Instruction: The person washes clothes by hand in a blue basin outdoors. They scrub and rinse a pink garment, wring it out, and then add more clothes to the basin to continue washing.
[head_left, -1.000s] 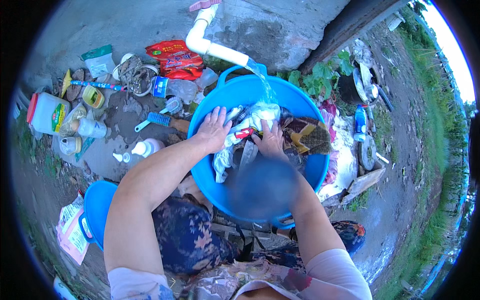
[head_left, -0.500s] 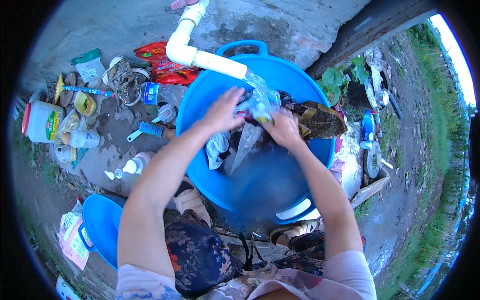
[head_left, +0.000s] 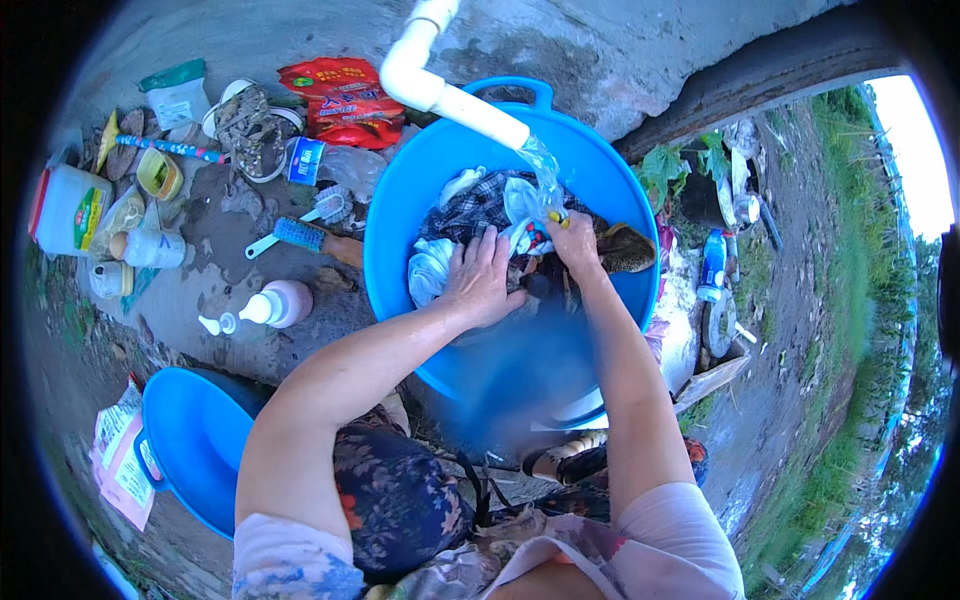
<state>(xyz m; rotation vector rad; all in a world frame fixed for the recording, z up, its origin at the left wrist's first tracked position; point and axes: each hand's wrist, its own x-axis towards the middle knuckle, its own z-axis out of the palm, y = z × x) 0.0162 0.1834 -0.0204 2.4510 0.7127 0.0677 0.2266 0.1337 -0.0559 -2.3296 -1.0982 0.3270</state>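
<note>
A large blue tub (head_left: 392, 215) holds several wet clothes under a stream of water (head_left: 543, 165) from a white pipe (head_left: 480, 115). My left hand (head_left: 480, 282) lies open on the laundry, fingers spread, beside a pale blue cloth (head_left: 430, 272). Farther right, my right hand (head_left: 574, 245) is closed on a white cloth (head_left: 522, 208) with coloured patches. Something small and yellow shows at its fingertips, right where the water falls. Dark checked cloth (head_left: 482, 205) lies behind my hands, and a brown patterned cloth (head_left: 626, 250) rests against the tub's right side. A blurred patch hides the near part of the tub.
To the left are a blue-bristled brush (head_left: 300, 234), a white brush (head_left: 330, 205), a pump bottle (head_left: 285, 303), a red bag (head_left: 345, 105) and a white jug (head_left: 72, 212). A smaller blue basin (head_left: 195, 440) stands lower left. A blue bottle (head_left: 713, 262) lies right of the tub.
My left hand has come down from beside the water stream onto the clothes nearer me. My right hand has moved slightly up into the stream. The whole view has shifted a little.
</note>
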